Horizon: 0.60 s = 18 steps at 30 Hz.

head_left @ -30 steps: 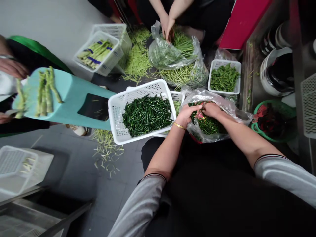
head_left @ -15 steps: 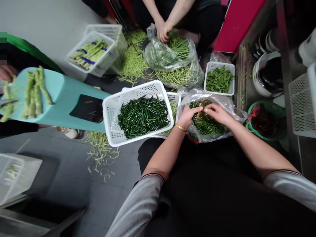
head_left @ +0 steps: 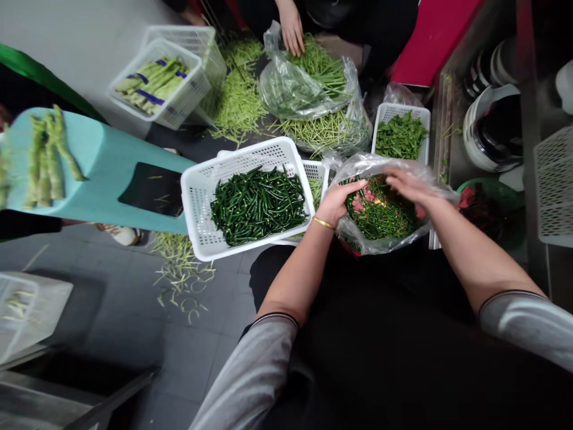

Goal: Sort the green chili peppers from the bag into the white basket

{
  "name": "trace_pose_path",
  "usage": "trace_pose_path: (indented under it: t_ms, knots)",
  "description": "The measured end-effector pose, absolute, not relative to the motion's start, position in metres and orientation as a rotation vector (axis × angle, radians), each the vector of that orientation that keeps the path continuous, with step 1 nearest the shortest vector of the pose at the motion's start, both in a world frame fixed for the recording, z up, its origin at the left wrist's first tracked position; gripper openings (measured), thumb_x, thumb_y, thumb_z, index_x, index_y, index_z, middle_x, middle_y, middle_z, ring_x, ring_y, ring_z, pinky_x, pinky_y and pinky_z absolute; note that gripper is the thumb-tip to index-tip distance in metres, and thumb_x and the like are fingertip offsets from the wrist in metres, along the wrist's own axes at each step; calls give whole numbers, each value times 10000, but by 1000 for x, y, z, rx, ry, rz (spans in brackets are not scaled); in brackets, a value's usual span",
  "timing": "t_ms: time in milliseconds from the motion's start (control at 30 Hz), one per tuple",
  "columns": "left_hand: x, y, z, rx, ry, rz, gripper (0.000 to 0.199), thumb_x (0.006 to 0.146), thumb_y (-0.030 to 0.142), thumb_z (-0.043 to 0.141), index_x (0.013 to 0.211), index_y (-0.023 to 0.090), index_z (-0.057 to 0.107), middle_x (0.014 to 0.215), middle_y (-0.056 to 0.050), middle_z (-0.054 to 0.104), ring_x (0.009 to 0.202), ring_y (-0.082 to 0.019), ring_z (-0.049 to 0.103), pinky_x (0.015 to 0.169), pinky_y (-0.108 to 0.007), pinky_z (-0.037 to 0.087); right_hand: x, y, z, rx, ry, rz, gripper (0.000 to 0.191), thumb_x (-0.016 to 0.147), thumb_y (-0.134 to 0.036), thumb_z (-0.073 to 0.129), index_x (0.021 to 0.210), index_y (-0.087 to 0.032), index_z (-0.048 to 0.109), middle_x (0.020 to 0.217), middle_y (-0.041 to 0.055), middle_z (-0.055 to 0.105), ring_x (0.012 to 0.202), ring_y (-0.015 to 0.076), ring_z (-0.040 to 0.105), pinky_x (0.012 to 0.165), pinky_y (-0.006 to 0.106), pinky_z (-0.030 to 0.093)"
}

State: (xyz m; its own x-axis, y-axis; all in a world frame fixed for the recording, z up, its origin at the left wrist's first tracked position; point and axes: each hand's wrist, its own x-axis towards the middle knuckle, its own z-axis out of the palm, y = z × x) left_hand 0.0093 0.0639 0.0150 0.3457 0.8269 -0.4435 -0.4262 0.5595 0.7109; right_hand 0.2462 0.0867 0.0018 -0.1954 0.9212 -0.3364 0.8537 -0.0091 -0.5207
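Over a clear plastic bag (head_left: 385, 242) full of thin green stems (head_left: 380, 218), my left hand (head_left: 335, 203) is curled with its thumb stretched out. Dark green chili peppers show between its thumb and fingers; the fingertips are partly hidden. My right hand (head_left: 409, 184) is smeared by motion over the bag's far right side, its fingers stretched out and nothing visible in them. Red and pink bits lie among the stems. Left of the bag, a white perforated basket (head_left: 197, 230) holds a heap of dark green chili peppers (head_left: 257, 206).
A small white basket (head_left: 375, 140) of green leaves stands beyond the bag. Another person's hand (head_left: 292, 27) touches a bag of green stalks (head_left: 322, 71). Thick stalks (head_left: 45, 158) lie on a turquoise stool (head_left: 111, 173) at left. Peelings (head_left: 183, 269) litter the floor. Metal shelving (head_left: 532, 179) borders the right.
My right hand has moved right and away from my left hand, which it was meeting over the bag. One of the other person's hands has left the stalks. The view has shifted slightly.
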Motion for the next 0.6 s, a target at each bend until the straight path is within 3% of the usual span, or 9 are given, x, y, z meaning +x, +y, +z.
trace_pose_path:
  t_ms: [100, 200, 333, 467, 600]
  knots:
    - [6, 70, 24, 574, 909, 971, 386, 572, 315, 920, 813, 162, 659, 678, -24, 626, 746, -196, 649, 664, -329, 528, 259, 124, -6, -2133, -2090, 946, 414, 1052, -298, 375, 1317, -70, 596, 1098, 172, 681, 834, 189, 607, 807, 328, 489]
    - [9, 72, 30, 633, 953, 1064, 394, 587, 340, 909, 856, 171, 677, 763, -35, 668, 829, -212, 657, 725, -341, 537, 239, 118, -17, -2151, -2281, 775, 394, 978, -254, 525, 1345, -144, 619, 1288, 167, 612, 1053, 263, 586, 962, 394, 453]
    - [15, 72, 35, 714, 1004, 1159, 373, 615, 332, 890, 885, 181, 682, 868, -30, 687, 909, -206, 653, 805, -331, 525, 200, 59, -29, -2053, -2611, 523, 480, 935, -269, 563, 1408, -194, 586, 1389, 209, 519, 1195, 366, 529, 962, 476, 459]
    - [9, 70, 44, 779, 1051, 1209, 374, 612, 293, 891, 892, 186, 669, 894, -15, 673, 951, -204, 644, 845, -318, 511, 201, -4, -16, -1669, -2767, 634, 432, 974, -260, 471, 1384, -236, 606, 1330, 156, 574, 1178, 306, 564, 977, 434, 458]
    - [-6, 55, 58, 921, 1125, 1185, 327, 612, 277, 884, 828, 183, 657, 858, -12, 661, 947, -208, 635, 841, -308, 500, 224, -55, 1, -1432, -2701, 659, 500, 983, -404, 493, 1425, -175, 540, 1228, 163, 630, 1111, 296, 590, 950, 424, 457]
